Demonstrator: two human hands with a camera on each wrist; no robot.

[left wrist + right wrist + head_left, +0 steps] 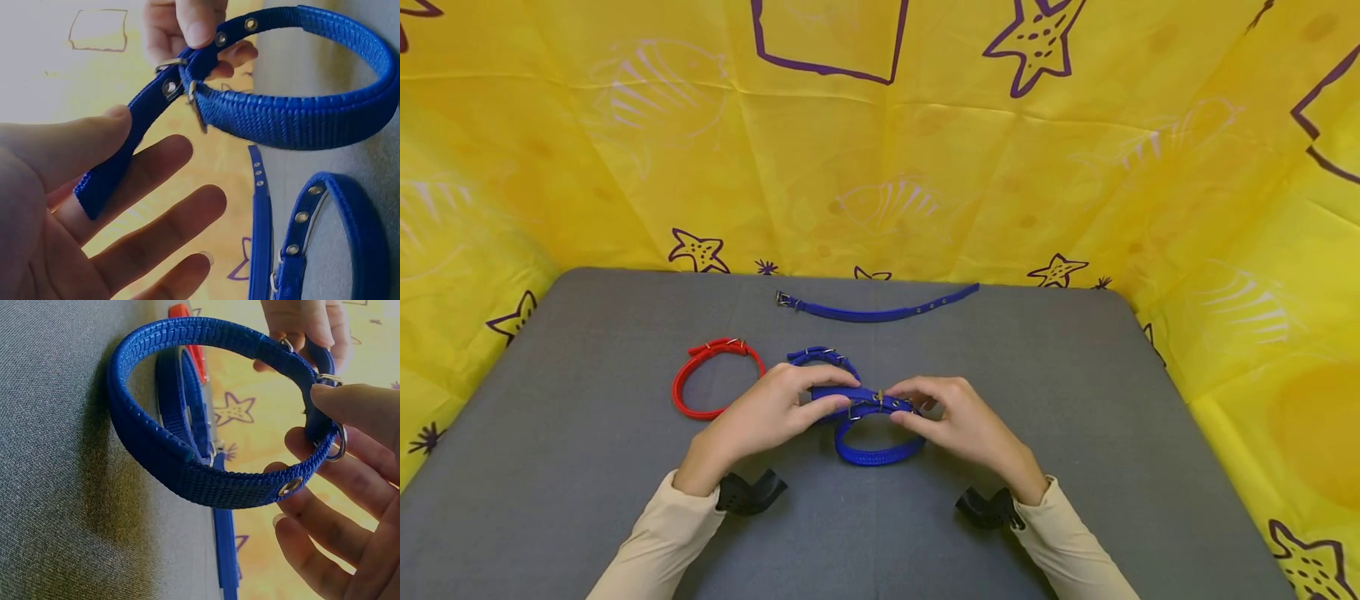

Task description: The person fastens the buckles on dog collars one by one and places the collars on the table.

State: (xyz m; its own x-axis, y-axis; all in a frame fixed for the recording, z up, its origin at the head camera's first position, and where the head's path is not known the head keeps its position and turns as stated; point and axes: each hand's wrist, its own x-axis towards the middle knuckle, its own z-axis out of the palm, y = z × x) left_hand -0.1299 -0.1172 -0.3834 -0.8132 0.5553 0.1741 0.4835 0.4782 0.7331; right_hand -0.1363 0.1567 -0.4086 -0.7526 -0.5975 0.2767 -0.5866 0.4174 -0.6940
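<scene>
"One blue collar (pixel 878 456), held between the left hand (pixel 767 417) and right hand (pixel 973 425), around the middle of the grey table (pixel 587 400), right in front of the person. It's curved into a loop."

"Ok, but which way does it point?"

"Loop part droops from the fingers toward the table, on the person's side. Its tail (pixel 103 181) pokes out past the buckle (pixel 881 398) — long axis roughly side to side, tip aimed at the person's left. Can't tell if the bottom of the loop touches the table, tbh."

"And the hands? Gripping or just resting on it?"

"Gripping, both of them. Left one pinches the tail between thumb and index finger, other fingers spread loose. Right one pinches the strap right by the buckle, thumb on the near face and a finger behind it."

"Anything else lying about?"

"Three more bits. Red collar (pixel 681 387), closed into a ring, just beside the left hand with its fastening on the far side. Then a second blue loop (pixel 818 352) behind the left hand's fingers, partly hidden, so I can't see all of it. Farthest back, near the yellow cloth (pixel 865 142), there's an unfastened blue strap (pixel 865 316) — long axis left to right, metal fastening at the left end, holes toward the right, middle bowed slightly toward the person."
</scene>
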